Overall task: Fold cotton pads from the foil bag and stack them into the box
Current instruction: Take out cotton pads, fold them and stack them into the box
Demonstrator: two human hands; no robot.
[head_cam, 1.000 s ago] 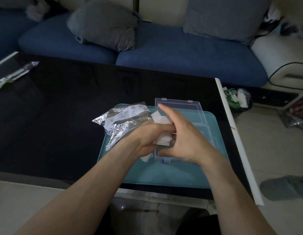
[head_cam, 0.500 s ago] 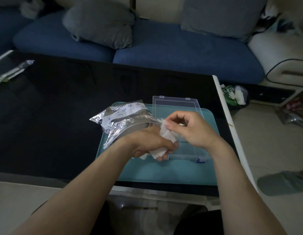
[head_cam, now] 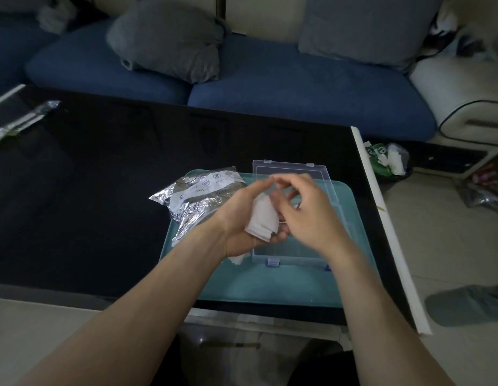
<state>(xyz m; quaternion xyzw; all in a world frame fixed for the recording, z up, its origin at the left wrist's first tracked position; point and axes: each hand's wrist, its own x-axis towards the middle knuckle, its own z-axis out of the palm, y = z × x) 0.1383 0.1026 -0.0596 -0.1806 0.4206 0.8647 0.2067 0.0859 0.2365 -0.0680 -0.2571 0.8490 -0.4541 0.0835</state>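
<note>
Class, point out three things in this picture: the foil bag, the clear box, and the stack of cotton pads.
foil bag (head_cam: 199, 197): head view, on its crinkled printed face.
clear box (head_cam: 291, 169): head view, on its open lid.
cotton pads (head_cam: 263, 220): head view, on the top pad held in the left hand.

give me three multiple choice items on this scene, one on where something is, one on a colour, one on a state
1. Where does the foil bag lie?
A. on the sofa
B. on the left part of the tray, beside the box
C. inside the box

2. What colour is the tray?
A. teal
B. red
C. yellow

3. How is the clear box?
A. shut and latched
B. upside down
C. open, lid tipped back

Answers:
1 B, the bag rests at the tray's left edge, next to the box.
2 A, the bare tray in front of the box is teal.
3 C, the lid stands behind the base, while the left hand holds the cotton pads and the right hand works at them.
</note>
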